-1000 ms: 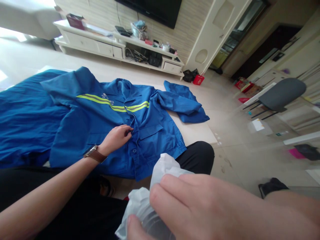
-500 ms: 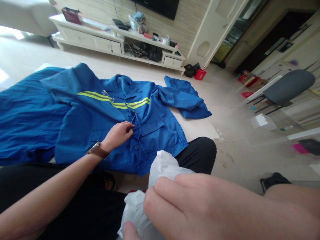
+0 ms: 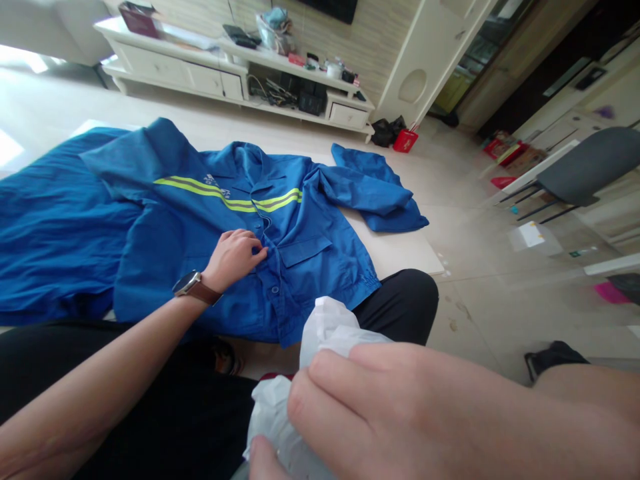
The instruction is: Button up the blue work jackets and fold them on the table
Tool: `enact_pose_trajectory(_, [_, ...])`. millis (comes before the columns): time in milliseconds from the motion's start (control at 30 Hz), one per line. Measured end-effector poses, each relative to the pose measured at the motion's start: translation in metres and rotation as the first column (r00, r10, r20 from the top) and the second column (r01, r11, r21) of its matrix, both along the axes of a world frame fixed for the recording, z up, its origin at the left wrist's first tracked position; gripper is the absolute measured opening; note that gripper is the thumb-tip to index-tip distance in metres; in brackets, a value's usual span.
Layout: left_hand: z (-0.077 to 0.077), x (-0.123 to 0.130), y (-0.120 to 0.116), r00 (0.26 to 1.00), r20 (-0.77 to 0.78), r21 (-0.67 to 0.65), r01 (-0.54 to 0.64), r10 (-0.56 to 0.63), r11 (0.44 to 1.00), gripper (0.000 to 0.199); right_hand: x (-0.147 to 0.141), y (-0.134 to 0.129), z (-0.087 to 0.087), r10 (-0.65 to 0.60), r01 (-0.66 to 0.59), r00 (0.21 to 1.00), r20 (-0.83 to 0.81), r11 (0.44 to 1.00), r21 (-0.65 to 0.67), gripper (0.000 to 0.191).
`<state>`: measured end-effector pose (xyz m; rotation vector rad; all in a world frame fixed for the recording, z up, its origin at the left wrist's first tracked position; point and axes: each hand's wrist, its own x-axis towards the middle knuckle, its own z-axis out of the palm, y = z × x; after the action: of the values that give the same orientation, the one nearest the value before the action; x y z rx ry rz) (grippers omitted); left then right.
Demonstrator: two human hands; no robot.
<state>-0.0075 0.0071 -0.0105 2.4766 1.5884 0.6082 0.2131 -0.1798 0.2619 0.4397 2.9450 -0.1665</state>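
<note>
A blue work jacket [image 3: 170, 220] with a yellow-green and grey stripe across the chest lies spread in front of me, collar pointing away. My left hand [image 3: 237, 255], with a brown-strapped watch on its wrist, is at the jacket's front opening, thumb and fingers pinched on the buttoned edge. A button [image 3: 275, 290] shows on the edge below the fingertips. Close to the camera, my right hand [image 3: 375, 393] is wrapped round a crumpled white plastic bag [image 3: 327, 323]. What the bag contains, if anything, is hidden.
More blue cloth [image 3: 45, 227] lies left of the jacket, and a folded blue piece [image 3: 365, 163] sits by its right sleeve. The jacket rests on a low pale board [image 3: 415, 257]. Beyond stand a white TV cabinet [image 3: 170, 70] and, at right, a grey chair [image 3: 595, 167].
The view has shifted slightly. My left hand stays at the jacket's front edge, with its fingers moved a little, and my right hand keeps holding the plastic bag.
</note>
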Motion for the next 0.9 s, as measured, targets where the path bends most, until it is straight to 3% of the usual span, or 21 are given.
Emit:
enact_pose_trajectory(233, [0.000,-0.006,0.034,0.964,-0.173,-0.241,-0.241,0.202,0.940,0.039,0.011,0.000,-0.014,0.004,-0.001,0.995,-0.095,1.000,0.029,0.014])
enact_pose_trajectory(367, [-0.003,-0.002,0.053,0.970,-0.097,-0.325,-0.243,0.223,0.914,0.034,0.013,0.004,-0.024,0.003,0.006,0.989,-0.150,0.998,0.059,0.014])
enact_pose_trajectory(567, [-0.014,0.016,0.062,0.968,0.027,-0.225,-0.236,0.248,0.945,0.037,0.022,0.009,-0.029,-0.029,0.038,0.988,-0.151,0.997,0.061,0.016])
enact_pose_trajectory(900, [-0.016,0.020,0.075,0.954,0.041,-0.232,-0.279,0.296,0.932,0.037,0.031,0.006,-0.024,-0.107,0.109,0.985,-0.137,0.994,0.010,0.024])
